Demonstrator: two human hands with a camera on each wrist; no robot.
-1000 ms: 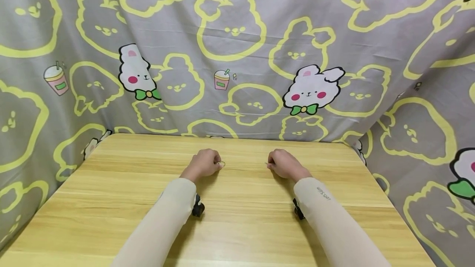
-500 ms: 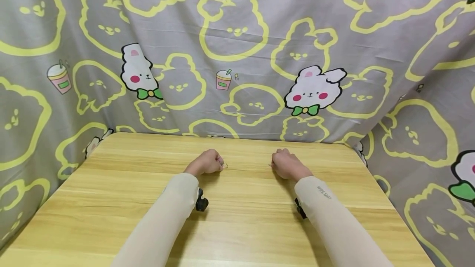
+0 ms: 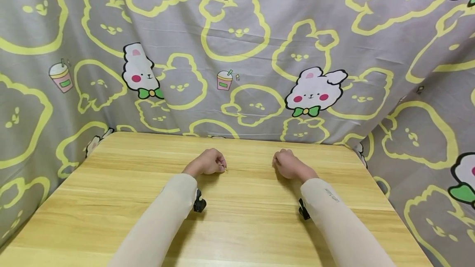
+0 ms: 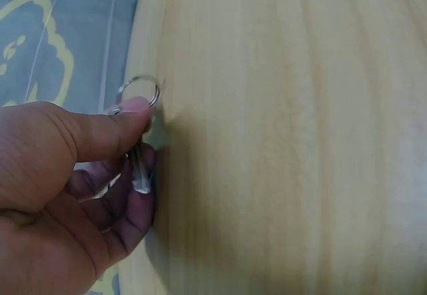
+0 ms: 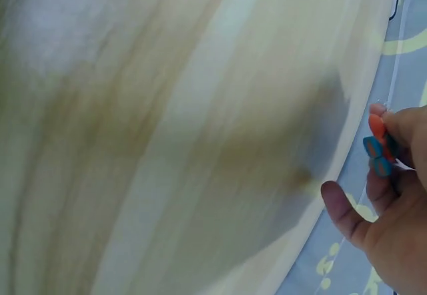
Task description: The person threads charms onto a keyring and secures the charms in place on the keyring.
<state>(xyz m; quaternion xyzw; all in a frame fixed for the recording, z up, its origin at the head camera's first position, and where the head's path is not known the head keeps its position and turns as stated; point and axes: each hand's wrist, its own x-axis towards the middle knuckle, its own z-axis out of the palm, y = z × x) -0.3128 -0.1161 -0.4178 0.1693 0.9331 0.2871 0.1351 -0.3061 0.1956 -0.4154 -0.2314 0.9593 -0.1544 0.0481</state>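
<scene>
In the head view my left hand (image 3: 209,162) and right hand (image 3: 289,164) are held apart over the far half of the wooden table. The left wrist view shows my left thumb and fingers pinching a metal key ring (image 4: 157,93). A narrow key-like metal piece (image 4: 140,171) hangs below it against the curled fingers, with its upper part behind the thumb. In the right wrist view, the thumb and fingers of my right hand (image 5: 400,235) pinch a small orange (image 5: 377,125) and teal trinket (image 5: 372,147). Part of it is hidden by the hand; its kind cannot be told.
The table (image 3: 237,226) has light wood grain and ends at a far edge behind the hands. A grey curtain (image 3: 256,69) printed with cartoon rabbits hangs around its back and sides. Black wrist cameras (image 3: 199,204) are strapped under both beige sleeves (image 3: 156,217).
My left hand has turned slightly, and the key ring beyond its fingertips has tipped lower. My right hand has shifted a little to the right, its small pale tip no longer showing.
</scene>
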